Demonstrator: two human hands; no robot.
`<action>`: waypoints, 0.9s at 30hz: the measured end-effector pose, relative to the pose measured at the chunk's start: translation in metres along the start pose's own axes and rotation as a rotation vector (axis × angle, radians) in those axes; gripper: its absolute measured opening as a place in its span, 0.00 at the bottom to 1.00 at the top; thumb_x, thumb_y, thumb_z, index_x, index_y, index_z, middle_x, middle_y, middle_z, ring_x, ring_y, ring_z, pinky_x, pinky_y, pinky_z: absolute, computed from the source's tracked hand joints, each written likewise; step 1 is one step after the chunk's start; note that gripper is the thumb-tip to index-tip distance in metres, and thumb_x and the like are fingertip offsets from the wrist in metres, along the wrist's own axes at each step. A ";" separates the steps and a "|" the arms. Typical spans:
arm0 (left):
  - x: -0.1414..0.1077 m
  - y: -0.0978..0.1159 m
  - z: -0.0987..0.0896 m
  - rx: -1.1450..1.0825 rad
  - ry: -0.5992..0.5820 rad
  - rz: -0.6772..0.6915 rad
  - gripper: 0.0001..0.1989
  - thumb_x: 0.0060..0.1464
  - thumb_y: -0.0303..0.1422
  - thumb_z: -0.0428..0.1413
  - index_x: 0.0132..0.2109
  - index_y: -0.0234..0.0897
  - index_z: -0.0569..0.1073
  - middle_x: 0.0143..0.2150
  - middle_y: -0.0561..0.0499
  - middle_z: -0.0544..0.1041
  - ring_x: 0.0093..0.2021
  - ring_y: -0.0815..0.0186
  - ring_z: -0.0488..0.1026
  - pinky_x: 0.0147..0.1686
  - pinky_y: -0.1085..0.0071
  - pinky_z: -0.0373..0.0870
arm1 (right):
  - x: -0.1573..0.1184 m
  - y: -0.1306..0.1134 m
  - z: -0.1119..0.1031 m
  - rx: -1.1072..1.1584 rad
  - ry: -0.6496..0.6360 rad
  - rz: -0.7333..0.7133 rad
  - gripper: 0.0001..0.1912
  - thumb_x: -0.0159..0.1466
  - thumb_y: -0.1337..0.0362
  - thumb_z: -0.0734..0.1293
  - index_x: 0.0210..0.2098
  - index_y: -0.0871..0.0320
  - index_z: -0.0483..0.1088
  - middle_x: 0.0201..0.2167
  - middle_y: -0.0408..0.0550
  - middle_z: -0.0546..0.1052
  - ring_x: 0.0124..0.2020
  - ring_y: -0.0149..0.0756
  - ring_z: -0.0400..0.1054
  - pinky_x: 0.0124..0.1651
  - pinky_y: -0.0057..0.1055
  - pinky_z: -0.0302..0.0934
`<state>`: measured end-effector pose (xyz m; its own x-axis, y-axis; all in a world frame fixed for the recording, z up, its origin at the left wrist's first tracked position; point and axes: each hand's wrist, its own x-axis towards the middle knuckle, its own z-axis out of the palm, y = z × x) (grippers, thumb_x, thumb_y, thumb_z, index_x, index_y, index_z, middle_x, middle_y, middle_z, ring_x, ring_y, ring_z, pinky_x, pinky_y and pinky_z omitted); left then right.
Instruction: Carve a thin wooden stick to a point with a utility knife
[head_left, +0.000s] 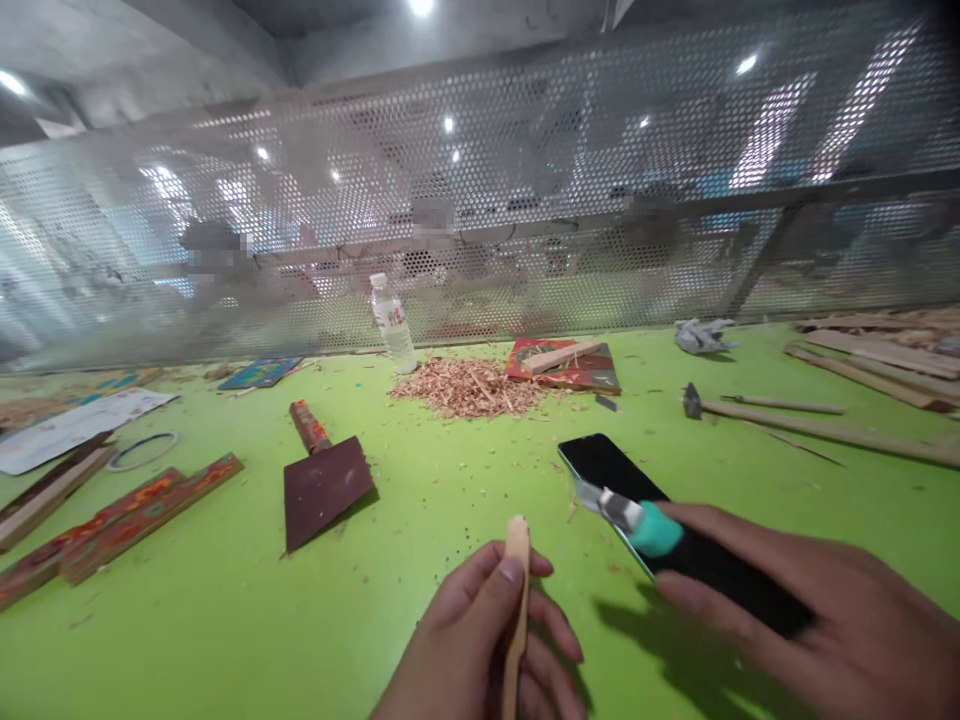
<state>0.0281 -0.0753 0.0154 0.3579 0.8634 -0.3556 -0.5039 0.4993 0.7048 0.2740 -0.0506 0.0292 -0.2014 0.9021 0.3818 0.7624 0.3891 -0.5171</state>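
My left hand (480, 640) is closed round a slim, pale wooden piece (517, 545), thumb on its face, rounded end pointing up and away from me. My right hand (795, 600) grips a utility knife (654, 530) with a teal and black handle; its metal tip points left and away from me. Under and behind the knife is a black phone (604, 462), partly hidden by the knife and hand. Knife and wooden piece are apart.
Wood shavings (472, 388) lie beside a water bottle (392, 325). Brown sandpaper (328, 490) and painted wood strips (150, 515) are at left. A hammer (810, 423), crumpled paper (703, 336) and wood pieces (885, 360) are at right. Perforated mesh (525, 200) stands behind the green table (300, 630).
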 end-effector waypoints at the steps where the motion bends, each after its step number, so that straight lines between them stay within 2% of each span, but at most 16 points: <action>1: 0.002 0.005 0.001 0.040 -0.025 0.009 0.17 0.64 0.46 0.61 0.45 0.36 0.72 0.30 0.50 0.82 0.18 0.68 0.78 0.16 0.79 0.67 | 0.015 -0.003 -0.005 0.019 -0.113 -0.061 0.16 0.69 0.43 0.66 0.45 0.43 0.80 0.28 0.42 0.83 0.24 0.39 0.77 0.24 0.29 0.68; 3: 0.007 0.016 0.002 0.105 -0.078 0.042 0.16 0.64 0.45 0.61 0.47 0.37 0.71 0.34 0.51 0.82 0.20 0.68 0.78 0.16 0.77 0.70 | 0.044 -0.008 -0.010 0.003 -0.266 -0.167 0.19 0.72 0.43 0.62 0.45 0.47 0.77 0.32 0.45 0.84 0.27 0.40 0.77 0.28 0.32 0.67; 4: 0.011 0.022 0.001 0.139 -0.097 0.067 0.15 0.64 0.43 0.61 0.48 0.36 0.71 0.32 0.52 0.80 0.19 0.69 0.77 0.17 0.77 0.70 | 0.057 -0.009 -0.010 -0.025 -0.297 -0.200 0.20 0.74 0.44 0.60 0.46 0.49 0.76 0.32 0.45 0.83 0.28 0.41 0.77 0.29 0.33 0.66; 8: 0.034 0.040 -0.004 0.190 -0.117 0.085 0.12 0.61 0.32 0.64 0.49 0.34 0.73 0.30 0.56 0.76 0.20 0.76 0.72 0.20 0.81 0.63 | 0.083 -0.003 0.005 -0.137 -0.318 -0.288 0.21 0.75 0.45 0.57 0.43 0.54 0.72 0.30 0.47 0.81 0.28 0.43 0.74 0.30 0.34 0.60; 10: 0.045 0.045 -0.009 0.212 -0.149 0.101 0.10 0.60 0.32 0.65 0.44 0.31 0.74 0.28 0.54 0.76 0.21 0.77 0.70 0.21 0.82 0.62 | 0.085 0.004 0.015 -0.186 -0.328 -0.312 0.22 0.75 0.46 0.57 0.42 0.55 0.72 0.31 0.49 0.81 0.28 0.44 0.75 0.30 0.35 0.58; 13: 0.058 0.047 -0.016 0.270 -0.196 0.102 0.15 0.59 0.38 0.68 0.40 0.30 0.74 0.31 0.48 0.80 0.25 0.73 0.77 0.25 0.80 0.68 | 0.081 0.013 0.025 -0.250 -0.360 -0.332 0.23 0.75 0.46 0.57 0.40 0.56 0.72 0.30 0.51 0.81 0.26 0.46 0.75 0.29 0.36 0.55; 17: 0.066 0.041 -0.023 0.321 -0.214 0.089 0.22 0.58 0.45 0.69 0.44 0.32 0.72 0.37 0.46 0.82 0.28 0.67 0.82 0.28 0.75 0.76 | 0.076 0.020 0.032 -0.264 -0.400 -0.336 0.21 0.75 0.47 0.58 0.38 0.55 0.73 0.29 0.51 0.81 0.27 0.47 0.75 0.28 0.37 0.53; 22: 0.067 0.036 -0.023 0.341 -0.162 0.090 0.21 0.59 0.45 0.68 0.44 0.30 0.74 0.39 0.45 0.82 0.28 0.68 0.82 0.29 0.74 0.79 | 0.076 0.019 0.034 -0.211 -0.463 -0.304 0.22 0.75 0.46 0.58 0.35 0.54 0.72 0.28 0.49 0.80 0.26 0.44 0.74 0.28 0.36 0.50; 27: 0.066 0.039 -0.023 0.336 -0.155 0.074 0.22 0.55 0.44 0.71 0.45 0.30 0.76 0.37 0.45 0.83 0.28 0.68 0.82 0.29 0.76 0.79 | 0.074 0.017 0.032 -0.153 -0.498 -0.323 0.25 0.75 0.43 0.57 0.35 0.53 0.71 0.28 0.47 0.80 0.26 0.41 0.72 0.28 0.35 0.48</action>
<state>0.0141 0.0026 0.0050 0.4576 0.8621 -0.2177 -0.2558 0.3621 0.8964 0.2524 0.0287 0.0244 -0.6724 0.7360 0.0783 0.6867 0.6598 -0.3052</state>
